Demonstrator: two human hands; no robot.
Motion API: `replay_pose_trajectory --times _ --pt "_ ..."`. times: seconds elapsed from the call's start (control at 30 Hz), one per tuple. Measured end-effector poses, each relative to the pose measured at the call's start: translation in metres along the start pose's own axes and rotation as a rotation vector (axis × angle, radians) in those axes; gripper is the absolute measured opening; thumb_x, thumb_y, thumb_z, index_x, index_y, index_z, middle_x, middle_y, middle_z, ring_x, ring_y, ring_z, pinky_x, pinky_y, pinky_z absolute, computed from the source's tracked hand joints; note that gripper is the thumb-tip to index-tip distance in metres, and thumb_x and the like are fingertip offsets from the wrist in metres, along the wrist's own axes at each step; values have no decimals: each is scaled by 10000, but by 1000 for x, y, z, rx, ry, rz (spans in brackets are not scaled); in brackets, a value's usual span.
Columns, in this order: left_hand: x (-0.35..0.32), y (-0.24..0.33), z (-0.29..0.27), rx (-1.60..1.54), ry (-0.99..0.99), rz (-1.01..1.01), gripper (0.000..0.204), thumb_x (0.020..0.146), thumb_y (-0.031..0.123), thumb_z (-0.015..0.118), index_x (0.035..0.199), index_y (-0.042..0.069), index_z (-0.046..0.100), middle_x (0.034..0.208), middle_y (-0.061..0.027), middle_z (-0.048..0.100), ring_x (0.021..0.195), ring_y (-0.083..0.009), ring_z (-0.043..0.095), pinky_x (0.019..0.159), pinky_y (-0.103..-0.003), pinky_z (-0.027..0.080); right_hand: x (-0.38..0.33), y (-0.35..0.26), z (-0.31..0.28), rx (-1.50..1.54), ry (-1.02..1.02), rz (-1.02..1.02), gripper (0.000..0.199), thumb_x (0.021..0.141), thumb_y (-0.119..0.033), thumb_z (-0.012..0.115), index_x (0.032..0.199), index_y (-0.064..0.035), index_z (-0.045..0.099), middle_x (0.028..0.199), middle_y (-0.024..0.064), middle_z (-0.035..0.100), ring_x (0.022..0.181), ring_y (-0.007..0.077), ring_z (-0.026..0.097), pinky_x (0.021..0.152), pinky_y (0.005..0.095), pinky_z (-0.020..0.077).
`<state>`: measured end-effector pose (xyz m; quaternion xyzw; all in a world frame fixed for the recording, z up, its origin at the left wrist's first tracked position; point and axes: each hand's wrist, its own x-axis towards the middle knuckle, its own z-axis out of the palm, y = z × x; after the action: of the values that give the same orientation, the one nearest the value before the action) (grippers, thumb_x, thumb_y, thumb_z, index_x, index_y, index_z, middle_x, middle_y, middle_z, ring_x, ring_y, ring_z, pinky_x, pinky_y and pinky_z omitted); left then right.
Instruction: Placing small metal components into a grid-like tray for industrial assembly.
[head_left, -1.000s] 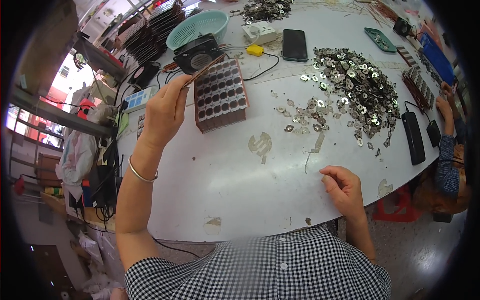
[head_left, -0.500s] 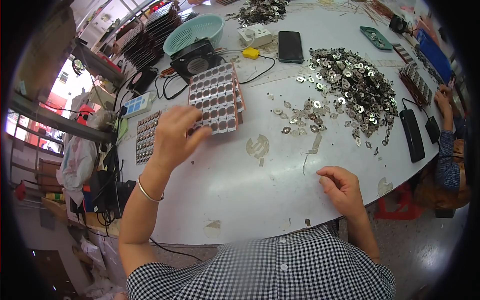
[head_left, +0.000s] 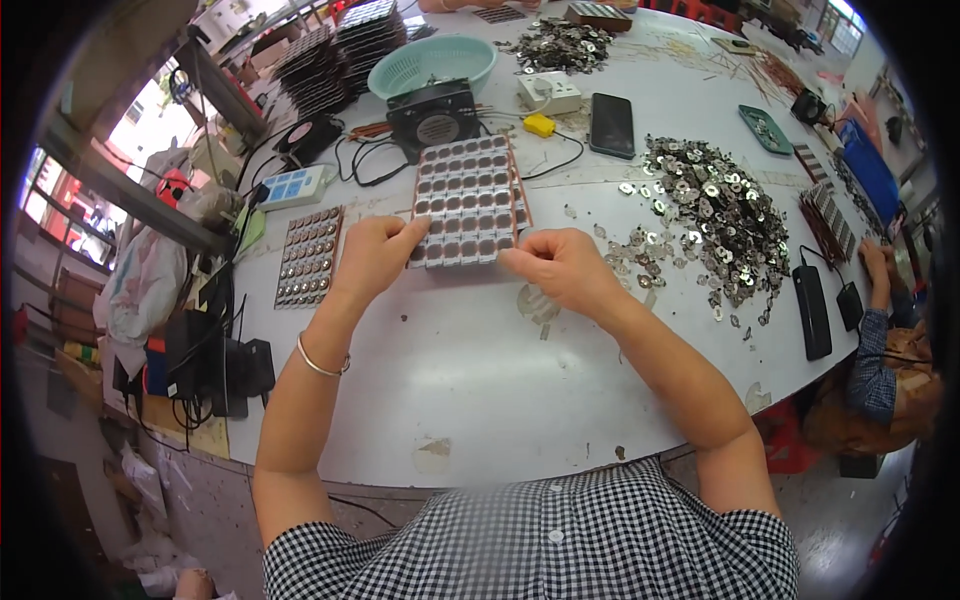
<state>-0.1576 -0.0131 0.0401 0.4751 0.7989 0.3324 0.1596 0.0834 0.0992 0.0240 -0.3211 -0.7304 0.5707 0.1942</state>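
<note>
A rectangular panel (head_left: 465,201) with rows of dark round cells set in silvery frames lies in front of me, left of the middle. At least one more like it shows from under its right edge. My left hand (head_left: 378,262) grips the panel's near left edge between thumb and fingers. On its near right corner, my right hand (head_left: 568,268) is closed in a pinch. To the left of my left hand lies a flat plate of shiny round metal parts (head_left: 308,258).
A black fan (head_left: 436,120) stands just behind the panel, with a green basket (head_left: 432,68) beyond. Rightward spreads a heap of small metal pieces (head_left: 715,215). A phone (head_left: 611,125), a yellow connector (head_left: 539,125) and cables lie farther back. Another person's hand (head_left: 877,262) is at the right edge.
My right hand has come from the table's near right to the panel's near right corner and closed there. My left hand stays at the panel's left side. The whole view has shifted slightly.
</note>
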Motion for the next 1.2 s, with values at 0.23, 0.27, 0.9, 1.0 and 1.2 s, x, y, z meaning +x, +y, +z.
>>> replay_pose_trajectory --times 0.23,0.27,0.9,1.0,1.2 --pt "9 9 -6 52 39 53 570 989 401 624 685 -80 581 527 -125 467 519 -175 444 534 -405 377 8 -24 -17 -218 -79 -77 351 971 -314 719 807 -4 729 675 -35 601 626 44 490 555 253 402" --pt "10 9 -4 0 51 55 568 991 395 619 686 -82 570 528 -126 457 519 -173 438 538 -407 377 10 -21 -17 -172 -54 -76 372 971 -343 720 797 -15 722 659 -42 587 610 41 477 543 252 391" --pt "-11 -11 -9 -906 -408 -222 183 1011 222 651 1015 39 648 747 -23 621 545 -74 575 423 -226 429 23 11 -12 133 -29 191 382 990 -418 677 815 -81 711 674 -38 585 550 41 438 473 234 326" --pt "-8 -27 -10 -1062 -489 -248 183 1000 153 652 1123 17 649 812 -47 670 597 -107 653 468 -246 525 31 20 -21 -46 13 29 388 1000 -420 664 832 -76 727 695 -33 595 561 44 436 474 231 330" --pt "-11 -33 -6 -1167 -510 -274 187 978 57 622 1147 -19 649 962 -117 732 749 -179 756 590 -327 648 27 19 -18 -4 39 69 346 997 -408 676 870 -89 722 681 -56 553 571 20 433 464 209 314"
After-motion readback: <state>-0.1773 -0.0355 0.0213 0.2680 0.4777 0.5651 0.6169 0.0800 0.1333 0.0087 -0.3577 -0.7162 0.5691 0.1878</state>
